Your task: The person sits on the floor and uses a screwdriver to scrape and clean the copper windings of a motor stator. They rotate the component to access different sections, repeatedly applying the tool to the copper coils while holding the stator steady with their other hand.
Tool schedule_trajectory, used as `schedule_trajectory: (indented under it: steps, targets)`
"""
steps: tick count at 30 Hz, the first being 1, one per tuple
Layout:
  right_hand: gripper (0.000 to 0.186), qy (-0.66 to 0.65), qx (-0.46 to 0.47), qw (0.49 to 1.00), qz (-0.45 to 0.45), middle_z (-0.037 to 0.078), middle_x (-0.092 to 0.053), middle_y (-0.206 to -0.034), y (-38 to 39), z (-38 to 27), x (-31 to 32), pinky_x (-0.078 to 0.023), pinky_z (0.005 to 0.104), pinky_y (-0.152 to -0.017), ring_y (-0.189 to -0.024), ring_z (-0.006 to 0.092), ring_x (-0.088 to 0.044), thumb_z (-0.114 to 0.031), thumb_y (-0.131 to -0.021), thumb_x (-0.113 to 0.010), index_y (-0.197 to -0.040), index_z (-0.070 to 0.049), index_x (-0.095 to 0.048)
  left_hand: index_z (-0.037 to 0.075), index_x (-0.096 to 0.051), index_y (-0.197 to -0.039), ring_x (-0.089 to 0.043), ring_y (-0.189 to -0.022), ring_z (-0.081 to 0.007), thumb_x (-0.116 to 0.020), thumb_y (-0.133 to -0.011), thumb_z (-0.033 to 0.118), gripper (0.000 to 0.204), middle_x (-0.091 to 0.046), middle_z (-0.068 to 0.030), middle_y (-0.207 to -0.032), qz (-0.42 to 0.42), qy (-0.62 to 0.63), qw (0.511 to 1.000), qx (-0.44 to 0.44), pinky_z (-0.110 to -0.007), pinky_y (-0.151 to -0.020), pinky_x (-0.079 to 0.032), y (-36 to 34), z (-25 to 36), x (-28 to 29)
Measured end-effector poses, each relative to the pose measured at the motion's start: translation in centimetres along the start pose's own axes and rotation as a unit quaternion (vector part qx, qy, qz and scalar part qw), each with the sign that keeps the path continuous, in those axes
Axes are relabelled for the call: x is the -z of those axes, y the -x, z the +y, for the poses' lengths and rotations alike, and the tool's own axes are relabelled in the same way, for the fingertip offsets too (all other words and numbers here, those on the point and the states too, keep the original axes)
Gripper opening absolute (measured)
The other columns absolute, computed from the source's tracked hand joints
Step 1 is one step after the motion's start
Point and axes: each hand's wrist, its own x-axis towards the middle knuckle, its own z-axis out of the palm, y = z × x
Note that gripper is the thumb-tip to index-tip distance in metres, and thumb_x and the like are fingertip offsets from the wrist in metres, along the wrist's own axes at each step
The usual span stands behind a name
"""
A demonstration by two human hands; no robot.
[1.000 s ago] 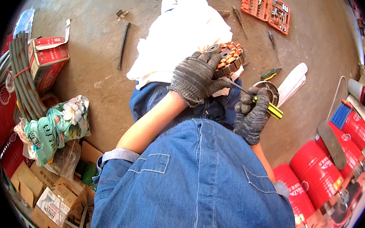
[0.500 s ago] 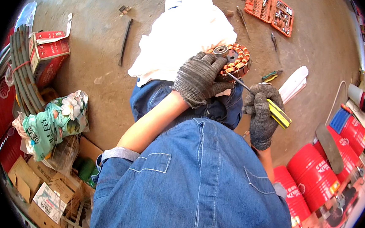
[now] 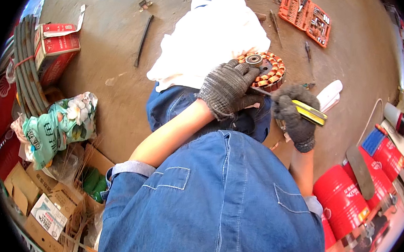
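Observation:
My left hand (image 3: pixel 227 86), in a dark knitted glove, is closed on the near left edge of a round motor stator (image 3: pixel 277 74) with copper windings. The stator rests on a white cloth (image 3: pixel 208 40) over my lap, and a ring-shaped bearing (image 3: pixel 253 59) sits on its upper left part. In my right hand (image 3: pixel 299 128), gloved alike, is a screwdriver (image 3: pixel 310 113) with a yellow and black handle. Its thin shaft points left to the stator's near edge, beside my left fingers. The tip's exact contact there is hard to make out.
An orange socket set case (image 3: pixel 305 18) lies open on the floor at the far right. Left of the cloth is a black bar (image 3: pixel 144 40). White gloves (image 3: pixel 330 94) lie right of my right hand. Red drums (image 3: pixel 341 194) stand at right; cartons (image 3: pixel 50 216) fill the lower left.
My right hand has risen a little, and the screwdriver now lies more level against the stator's near edge. My left hand keeps its hold. The whole view has shifted slightly.

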Motion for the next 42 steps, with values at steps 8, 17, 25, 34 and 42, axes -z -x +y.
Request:
schedule_trajectory:
  steps: [8,17,25,34,42]
  targets:
    - [0.011,0.021,-0.020,0.999,0.025,0.005,-0.067,-0.081,-0.6,-2.5,1.1,-0.051,0.0241,-0.063,-0.070,0.0096,-0.061,-0.009,-0.088,-0.066,-0.092,0.001,-0.067,0.015,-0.065,-0.121,-0.062,-0.088,-0.0292,-0.079,-0.067,0.054,0.067,-0.065,-0.0086,-0.095,0.010,-0.008,1.000,0.008,-0.042,-0.077,-0.050,0.0,-0.3,-0.2]
    - [0.010,0.222,0.102,0.969,-0.034,0.010,-0.069,-0.083,-1.3,-2.6,0.6,-0.055,0.0327,-0.067,-0.075,0.0221,-0.068,-0.004,-0.080,-0.073,-0.089,-0.002,-0.070,0.016,-0.065,-0.120,-0.061,-0.086,-0.0287,-0.079,-0.069,0.049,0.063,-0.064,-0.0068,-0.091,0.010,-0.001,1.000,0.012,-0.042,-0.075,-0.050,-0.1,-0.3,-0.1]
    - [0.009,0.304,0.153,0.938,-0.063,0.010,-0.070,-0.080,-1.7,-3.6,0.1,-0.055,0.0346,-0.063,-0.073,0.0238,-0.069,-0.005,-0.079,-0.073,-0.087,-0.005,-0.070,0.016,-0.066,-0.119,-0.061,-0.084,-0.0282,-0.079,-0.071,0.047,0.059,-0.064,-0.0069,-0.091,0.019,0.013,1.000,0.006,-0.042,-0.075,-0.050,-0.1,-0.4,-0.1]
    - [0.016,-0.016,-0.225,0.974,-0.021,0.003,-0.067,-0.081,-4.0,-2.4,1.9,-0.052,0.0247,-0.060,-0.065,0.0109,-0.062,-0.019,-0.093,-0.066,-0.097,-0.004,-0.066,0.017,-0.065,-0.121,-0.063,-0.090,-0.0289,-0.079,-0.070,0.050,0.062,-0.066,-0.0077,-0.095,-0.010,-0.005,1.000,-0.001,-0.042,-0.076,-0.052,0.3,-0.3,-0.3]
    - [0.011,0.025,-0.224,0.974,0.009,-0.001,-0.063,-0.072,-3.3,1.4,0.2,-0.042,0.0200,-0.046,-0.057,0.0053,-0.055,-0.020,-0.092,-0.066,-0.090,-0.009,-0.065,0.016,-0.067,-0.119,-0.064,-0.088,-0.0302,-0.078,-0.070,0.052,0.061,-0.067,-0.0087,-0.096,0.000,0.009,1.000,0.002,-0.042,-0.076,-0.052,0.1,-1.1,-0.4]
